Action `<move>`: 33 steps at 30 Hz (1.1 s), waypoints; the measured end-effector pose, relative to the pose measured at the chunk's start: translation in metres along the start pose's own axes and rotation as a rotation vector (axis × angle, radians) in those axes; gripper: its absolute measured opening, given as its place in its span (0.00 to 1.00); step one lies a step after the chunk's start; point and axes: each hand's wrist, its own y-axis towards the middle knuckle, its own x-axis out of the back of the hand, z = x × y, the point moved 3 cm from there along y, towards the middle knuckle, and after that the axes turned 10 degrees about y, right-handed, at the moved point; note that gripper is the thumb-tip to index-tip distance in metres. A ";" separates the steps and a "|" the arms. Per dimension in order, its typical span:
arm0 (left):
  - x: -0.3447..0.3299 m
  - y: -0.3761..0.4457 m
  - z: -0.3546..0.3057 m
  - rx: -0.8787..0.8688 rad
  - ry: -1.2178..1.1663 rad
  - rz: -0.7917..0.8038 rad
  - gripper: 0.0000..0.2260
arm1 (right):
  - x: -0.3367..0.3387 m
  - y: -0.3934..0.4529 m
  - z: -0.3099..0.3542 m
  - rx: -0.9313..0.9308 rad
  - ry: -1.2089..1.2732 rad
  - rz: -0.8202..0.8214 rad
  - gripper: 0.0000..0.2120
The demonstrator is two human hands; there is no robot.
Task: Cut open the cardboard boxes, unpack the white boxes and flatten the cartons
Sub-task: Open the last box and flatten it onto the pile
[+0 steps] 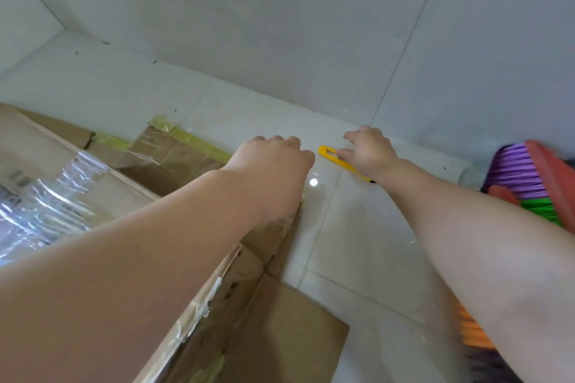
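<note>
A large brown cardboard carton (174,162), wrapped in shiny clear tape with yellow-green tape on its flaps, fills the left side, and my left forearm lies across it. Just past the carton's corner, my left hand (273,162) hovers over the white floor with its fingers curled under; nothing shows in it. A yellow utility knife (328,153) lies flat on the floor close to the wall. My right hand (368,151) rests over the knife's handle with fingers spread and the thumb touching it. No white boxes are in view.
A flat piece of cardboard (295,329) lies on the floor tiles (357,242) at the bottom. A broom with purple and green bristles (516,174) leans at the right. Orange bristles (473,329) show under my right arm. The tiled wall (280,25) stands right behind the knife.
</note>
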 end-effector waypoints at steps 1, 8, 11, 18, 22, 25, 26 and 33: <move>0.006 -0.005 0.009 0.013 0.005 -0.006 0.13 | 0.009 -0.001 0.016 0.036 0.057 -0.038 0.18; 0.039 -0.097 0.105 0.111 0.078 -0.011 0.14 | 0.070 -0.048 0.177 0.488 0.236 -0.168 0.17; 0.038 -0.161 0.139 0.169 0.058 0.012 0.14 | 0.076 -0.103 0.250 0.649 0.209 -0.107 0.16; -0.026 -0.268 0.144 0.133 -0.117 0.081 0.22 | 0.009 -0.234 0.339 0.767 -0.097 0.252 0.18; -0.043 -0.279 0.144 0.109 -0.139 0.054 0.25 | -0.008 -0.252 0.348 0.708 -0.122 0.313 0.16; -0.046 -0.283 0.148 0.131 -0.172 0.064 0.24 | -0.008 -0.253 0.350 0.682 -0.177 0.320 0.13; -0.047 -0.284 0.148 0.128 -0.179 0.068 0.24 | -0.008 -0.252 0.351 0.671 -0.200 0.322 0.14; -0.054 -0.286 0.147 0.106 -0.191 0.036 0.24 | -0.008 -0.253 0.357 0.557 -0.312 0.401 0.22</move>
